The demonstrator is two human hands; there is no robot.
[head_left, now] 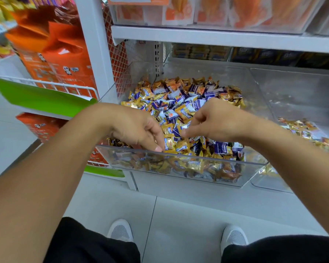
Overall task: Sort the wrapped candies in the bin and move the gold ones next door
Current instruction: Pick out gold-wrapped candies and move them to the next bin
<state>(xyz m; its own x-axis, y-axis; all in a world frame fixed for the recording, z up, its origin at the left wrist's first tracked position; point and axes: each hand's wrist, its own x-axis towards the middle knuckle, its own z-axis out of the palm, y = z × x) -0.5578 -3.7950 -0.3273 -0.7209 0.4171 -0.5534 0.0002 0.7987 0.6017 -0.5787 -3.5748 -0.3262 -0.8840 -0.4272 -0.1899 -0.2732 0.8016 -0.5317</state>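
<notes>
Gold and purple-white wrapped candies (180, 111) fill the clear acrylic bin (178, 168). Left hand (135, 128) pinches a gold candy (168, 143) near the front wall; right hand (211, 120) has curled fingers, holding what I can't tell. Neighbouring bin (292, 88) holds a few gold ones (300, 126).

clear bin (178, 173) heaped with mixed gold and purple-white wrapped candies (186, 103), gold candies (302, 128) next door

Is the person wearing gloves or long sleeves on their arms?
No. The left hand and right hand are bare, with no gloves, rings or watch showing. Both forearms are bare too, with no sleeves in view. Short fingernails show on the left hand.
</notes>
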